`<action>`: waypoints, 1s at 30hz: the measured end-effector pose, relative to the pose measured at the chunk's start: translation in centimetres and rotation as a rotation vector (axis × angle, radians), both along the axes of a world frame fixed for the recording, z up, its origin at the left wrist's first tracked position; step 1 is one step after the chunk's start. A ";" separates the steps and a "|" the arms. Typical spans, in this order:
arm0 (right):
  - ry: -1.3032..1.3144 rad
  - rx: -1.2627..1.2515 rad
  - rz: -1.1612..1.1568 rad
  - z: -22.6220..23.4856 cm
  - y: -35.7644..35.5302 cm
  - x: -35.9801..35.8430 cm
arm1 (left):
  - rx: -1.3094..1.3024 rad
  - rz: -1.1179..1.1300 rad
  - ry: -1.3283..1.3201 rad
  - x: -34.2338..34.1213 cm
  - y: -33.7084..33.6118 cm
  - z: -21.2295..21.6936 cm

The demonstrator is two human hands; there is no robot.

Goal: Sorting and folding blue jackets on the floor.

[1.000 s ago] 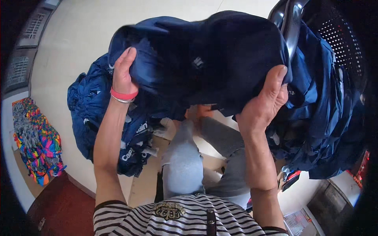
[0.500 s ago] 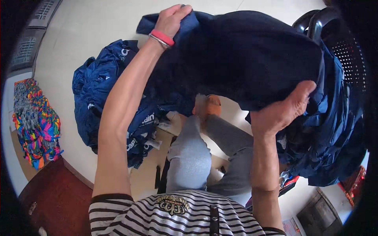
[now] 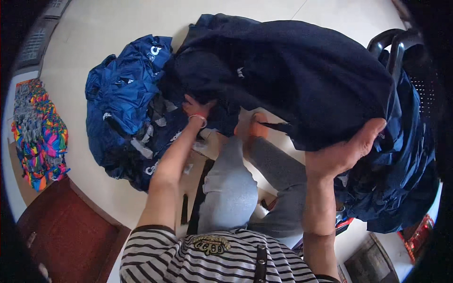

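Note:
A large dark navy garment (image 3: 283, 70) with a small white mark stretches across the upper middle. My right hand (image 3: 347, 146) grips its right end, thumb on top, the other fingers hidden under the cloth. My left hand (image 3: 198, 109) is at the lower left part of the garment, beside the blue pile. Its thumb and fingers close on dark cloth there, with the fingertips partly hidden in folds. To the left lies a heap of blue garments (image 3: 120, 96) with white printing and some grey scraps. More dark blue garments (image 3: 401, 188) hang in a mass at the right.
A black chair (image 3: 398, 52) with a perforated back stands at the far right, under the hanging garments. Bundles of multicoloured and grey material (image 3: 40, 137) lie at the left. A dark red wooden piece (image 3: 71, 231) is at lower left. My legs (image 3: 226, 198) are below the garment.
My left hand has let go of the garment's upper left corner and come down toward me to its lower edge. The garment has dropped at the left; my right hand keeps its grip.

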State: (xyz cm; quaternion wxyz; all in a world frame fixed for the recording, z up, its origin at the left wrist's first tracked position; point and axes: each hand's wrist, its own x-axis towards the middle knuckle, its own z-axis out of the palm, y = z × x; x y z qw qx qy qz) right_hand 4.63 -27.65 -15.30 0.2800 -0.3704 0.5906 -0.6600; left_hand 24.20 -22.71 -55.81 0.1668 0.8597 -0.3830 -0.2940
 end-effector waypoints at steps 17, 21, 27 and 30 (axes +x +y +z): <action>-0.139 -0.051 0.063 0.9 -1.5 0.4 | -0.156 -0.176 0.540 10.6 1.2 -7.7; -0.124 -0.143 0.066 -0.4 -1.5 -2.1 | 0.525 0.433 1.517 8.6 4.3 7.4; -0.246 -0.149 0.174 1.2 -1.7 -0.5 | 0.274 -0.036 1.355 19.6 13.7 23.8; -0.193 -0.180 0.258 1.0 -1.5 0.2 | 0.196 -0.296 1.147 23.5 13.8 27.4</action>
